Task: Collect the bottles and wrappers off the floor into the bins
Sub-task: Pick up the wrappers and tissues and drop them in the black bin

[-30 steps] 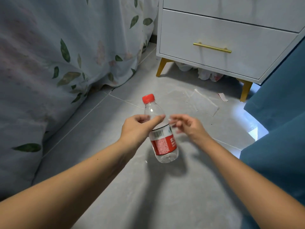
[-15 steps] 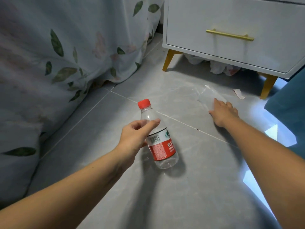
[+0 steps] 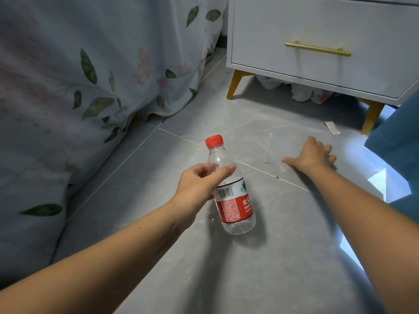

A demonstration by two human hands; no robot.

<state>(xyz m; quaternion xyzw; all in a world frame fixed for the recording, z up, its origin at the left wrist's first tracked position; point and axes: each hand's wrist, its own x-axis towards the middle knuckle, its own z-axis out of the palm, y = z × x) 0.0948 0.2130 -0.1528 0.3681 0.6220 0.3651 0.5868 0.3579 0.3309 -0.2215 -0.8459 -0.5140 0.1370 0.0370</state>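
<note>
My left hand (image 3: 199, 184) grips a clear plastic bottle (image 3: 233, 200) with a red cap and a red label, holding it above the grey tiled floor. My right hand (image 3: 311, 155) lies on the floor farther ahead, fingers spread, pressing on the right edge of a clear transparent wrapper (image 3: 275, 152) that lies flat on the tiles. A small paper scrap (image 3: 332, 128) lies beyond it near the cabinet leg. No bin is in view.
A white bedside cabinet (image 3: 317, 53) on gold legs stands ahead, with crumpled white bags (image 3: 303, 91) underneath. A floral bedsheet (image 3: 90, 87) hangs down on the left. Blue fabric (image 3: 399, 137) is at the right edge.
My right hand left the bottle, reached forward to the floor and now presses on the clear wrapper. My left hand keeps hold of the bottle.
</note>
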